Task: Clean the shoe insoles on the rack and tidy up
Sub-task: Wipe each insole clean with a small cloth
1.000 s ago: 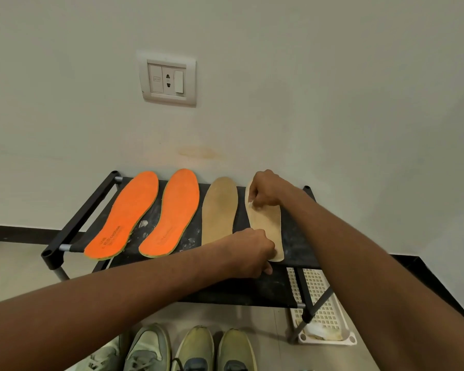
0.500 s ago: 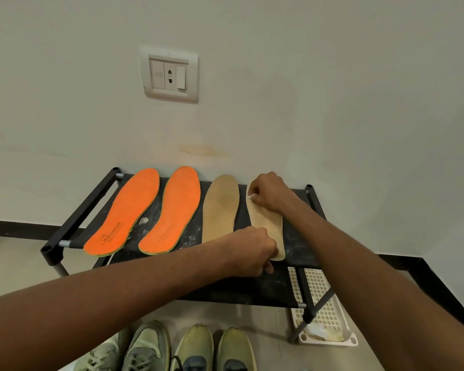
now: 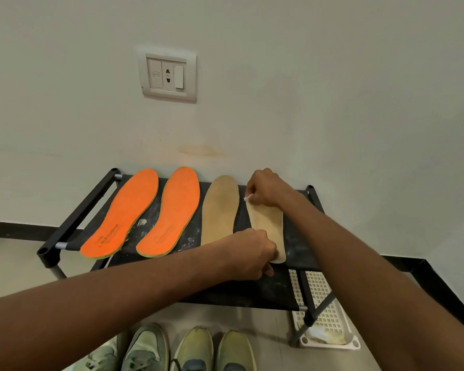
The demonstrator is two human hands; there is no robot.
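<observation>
Two orange insoles [image 3: 123, 212] [image 3: 172, 210] and two tan insoles lie side by side on the black rack [image 3: 252, 287]. The left tan insole [image 3: 220, 207] lies untouched. My right hand [image 3: 265, 190] covers the toe end of the right tan insole [image 3: 268, 226] and pinches a small white wad [image 3: 247, 198] against it. My left hand [image 3: 252, 253], fingers curled, holds down that insole's heel end at the rack's front.
A white perforated plastic tray [image 3: 324, 311] with a crumpled wipe sits on the floor under the rack's right end. Several shoes [image 3: 188, 349] stand on the floor in front. A wall socket [image 3: 169, 76] is above the rack. White specks dot the rack top.
My right hand has shifted slightly back toward the toe of the right tan insole. The left hand stays on the heel.
</observation>
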